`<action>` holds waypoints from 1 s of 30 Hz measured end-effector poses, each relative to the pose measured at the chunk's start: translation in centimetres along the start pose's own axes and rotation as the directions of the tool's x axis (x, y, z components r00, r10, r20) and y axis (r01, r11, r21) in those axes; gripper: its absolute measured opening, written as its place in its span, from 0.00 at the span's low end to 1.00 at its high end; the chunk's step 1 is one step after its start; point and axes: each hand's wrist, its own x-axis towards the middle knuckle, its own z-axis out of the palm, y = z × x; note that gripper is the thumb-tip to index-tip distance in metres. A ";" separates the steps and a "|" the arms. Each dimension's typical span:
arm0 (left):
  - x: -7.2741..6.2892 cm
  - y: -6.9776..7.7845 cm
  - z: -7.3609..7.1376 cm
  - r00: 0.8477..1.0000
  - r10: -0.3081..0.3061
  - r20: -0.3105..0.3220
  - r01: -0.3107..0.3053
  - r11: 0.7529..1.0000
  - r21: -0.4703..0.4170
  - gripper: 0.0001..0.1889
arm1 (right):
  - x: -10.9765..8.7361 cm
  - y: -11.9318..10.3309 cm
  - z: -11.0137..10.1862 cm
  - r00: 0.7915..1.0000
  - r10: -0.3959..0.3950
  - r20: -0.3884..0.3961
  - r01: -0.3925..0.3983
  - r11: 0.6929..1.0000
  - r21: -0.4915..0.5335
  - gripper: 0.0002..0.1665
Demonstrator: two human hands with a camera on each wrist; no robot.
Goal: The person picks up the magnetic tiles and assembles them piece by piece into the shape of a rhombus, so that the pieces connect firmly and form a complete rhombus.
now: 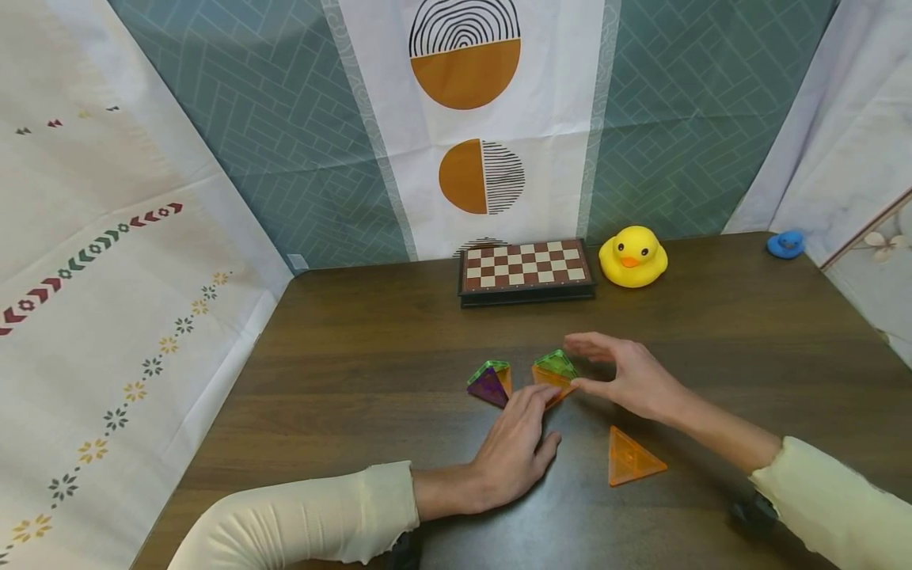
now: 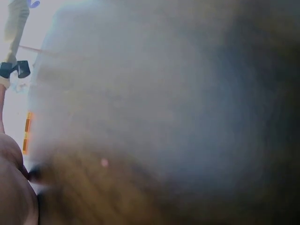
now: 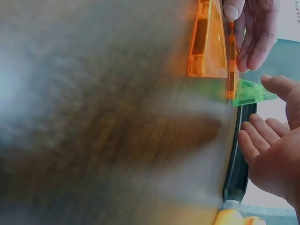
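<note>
My left hand [image 1: 516, 447] reaches in from the lower left, its fingertips resting on an orange triangular tile [image 1: 559, 383] and its thumb apart. A green translucent tile [image 1: 556, 364] joins that tile's far edge. My right hand [image 1: 630, 376] curves around the right side of this pair, thumb tip right at the corner and fingers spread. In the right wrist view the right palm [image 3: 274, 161] faces the green tile [image 3: 251, 93], with its fingers loose. Left of the pair sits another group, with a purple triangle [image 1: 488, 388], a green tile and an orange one, partly hidden.
A loose orange triangle [image 1: 632, 459] lies flat on the wooden table [image 1: 356, 356], nearer me. Along the back stand a chessboard box [image 1: 527, 273], a yellow rubber duck [image 1: 632, 257] and a small blue duck [image 1: 786, 245]. The left wrist view is mostly blurred tabletop.
</note>
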 end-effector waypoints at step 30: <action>-0.2 -0.2 -0.5 1.000 -0.011 0.007 0.012 0.993 -0.116 0.35 | -4.2 1.7 -2.8 0.952 -0.102 0.289 0.077 0.992 0.097 0.18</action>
